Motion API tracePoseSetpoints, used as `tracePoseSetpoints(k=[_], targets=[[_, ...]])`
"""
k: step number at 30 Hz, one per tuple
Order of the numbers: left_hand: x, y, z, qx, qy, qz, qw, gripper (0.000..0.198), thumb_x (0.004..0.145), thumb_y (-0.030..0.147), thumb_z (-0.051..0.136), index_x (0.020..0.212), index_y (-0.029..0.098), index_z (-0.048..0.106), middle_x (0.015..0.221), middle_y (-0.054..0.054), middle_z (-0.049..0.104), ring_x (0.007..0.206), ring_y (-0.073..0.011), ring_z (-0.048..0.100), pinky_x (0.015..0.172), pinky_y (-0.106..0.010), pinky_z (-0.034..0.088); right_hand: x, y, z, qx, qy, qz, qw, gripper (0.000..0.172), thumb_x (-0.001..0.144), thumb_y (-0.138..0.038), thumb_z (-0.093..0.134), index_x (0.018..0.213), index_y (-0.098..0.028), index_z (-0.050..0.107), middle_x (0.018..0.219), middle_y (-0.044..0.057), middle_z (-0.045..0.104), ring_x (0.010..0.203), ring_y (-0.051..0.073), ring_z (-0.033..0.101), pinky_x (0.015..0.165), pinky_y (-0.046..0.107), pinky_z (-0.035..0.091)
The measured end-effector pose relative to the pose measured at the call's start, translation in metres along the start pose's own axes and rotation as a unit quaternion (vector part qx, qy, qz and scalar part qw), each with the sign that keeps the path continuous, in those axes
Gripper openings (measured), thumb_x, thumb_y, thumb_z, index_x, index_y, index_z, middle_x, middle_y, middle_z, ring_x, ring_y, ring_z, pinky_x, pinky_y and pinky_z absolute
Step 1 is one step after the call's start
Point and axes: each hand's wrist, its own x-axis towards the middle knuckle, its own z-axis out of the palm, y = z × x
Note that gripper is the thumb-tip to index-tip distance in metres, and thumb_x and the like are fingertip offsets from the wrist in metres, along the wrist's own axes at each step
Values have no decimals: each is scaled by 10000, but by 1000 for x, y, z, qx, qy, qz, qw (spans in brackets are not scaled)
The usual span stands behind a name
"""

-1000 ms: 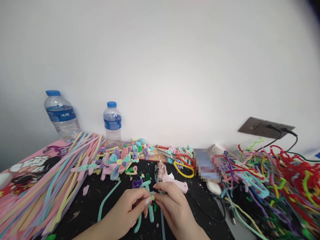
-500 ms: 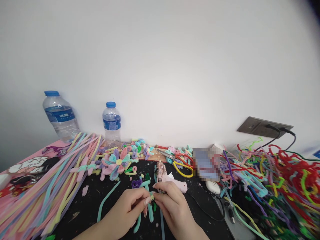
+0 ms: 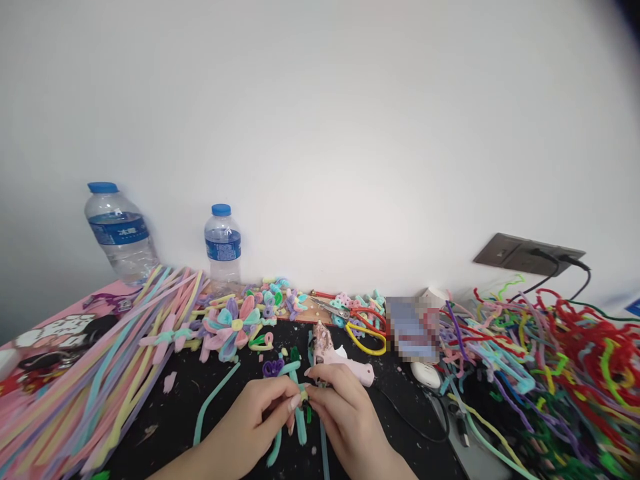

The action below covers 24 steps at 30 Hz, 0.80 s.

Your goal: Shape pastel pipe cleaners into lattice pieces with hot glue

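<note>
My left hand (image 3: 265, 413) and my right hand (image 3: 345, 410) meet at the fingertips, both pinching a small pale yellow pipe cleaner piece (image 3: 304, 395). Fingers cover most of it, so its shape is hard to tell. Turquoise pipe cleaner pieces (image 3: 300, 427) lie on the black mat just beneath the fingers. A curled purple pipe cleaner (image 3: 273, 368) rests beyond my left hand. Right behind my right hand's fingers is a pink glue gun (image 3: 350, 369), its nozzle end stained brown.
Left lies a bundle of long pastel pipe cleaners (image 3: 125, 360), with a pipe cleaner flower (image 3: 237, 325) beside it. Scissors (image 3: 367, 339) with yellow and red handles lie behind the glue gun. Two water bottles (image 3: 223, 245) (image 3: 120, 230) stand by the wall. Tangled pipe cleaners (image 3: 565, 373) fill the right.
</note>
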Motion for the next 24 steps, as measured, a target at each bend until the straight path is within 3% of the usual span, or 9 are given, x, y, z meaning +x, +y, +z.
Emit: tracePoseSetpoints(k=[24], targets=[[0,-1,0,26,9,16,1000,339,908,369,371,667,170,502,605,30,485,462,-83,413,453,-175,342,1,1,0,10,4,7,1000,216,860,-84,478,1013,-171,604,1002,114,612,889,198,594,751,302,522]])
